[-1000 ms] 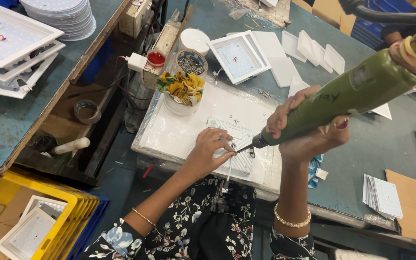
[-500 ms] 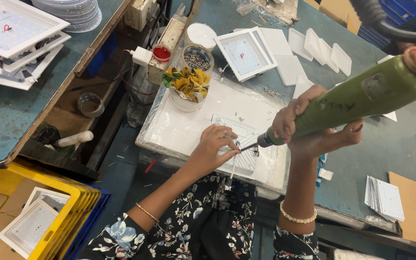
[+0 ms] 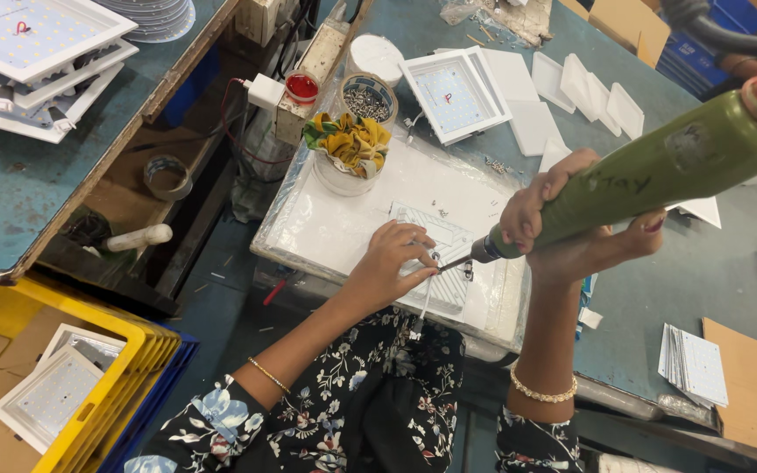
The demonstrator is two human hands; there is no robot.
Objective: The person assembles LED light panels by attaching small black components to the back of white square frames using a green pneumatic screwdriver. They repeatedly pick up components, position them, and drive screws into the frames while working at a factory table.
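My right hand (image 3: pixel 562 223) grips a long green powered screwdriver (image 3: pixel 659 171) that slants down to the left. Its bit tip (image 3: pixel 449 263) meets a white square LED panel (image 3: pixel 444 263) lying on a white foam pad (image 3: pixel 352 219). My left hand (image 3: pixel 392 263) rests on the panel's near left part, fingers pressed beside the bit. A thin wire hangs from the panel over the bench edge toward my lap.
A cup of yellow and green scraps (image 3: pixel 348 149), a round tin of screws (image 3: pixel 365 96) and a red-capped pot (image 3: pixel 301 86) stand behind the pad. Another square LED panel (image 3: pixel 453 92) and white covers (image 3: pixel 589 88) lie farther back. A yellow crate (image 3: pixel 89 385) holds panels at lower left.
The view has shifted slightly. Both hands stay on the panel, with the screwdriver bit held at nearly the same spot.
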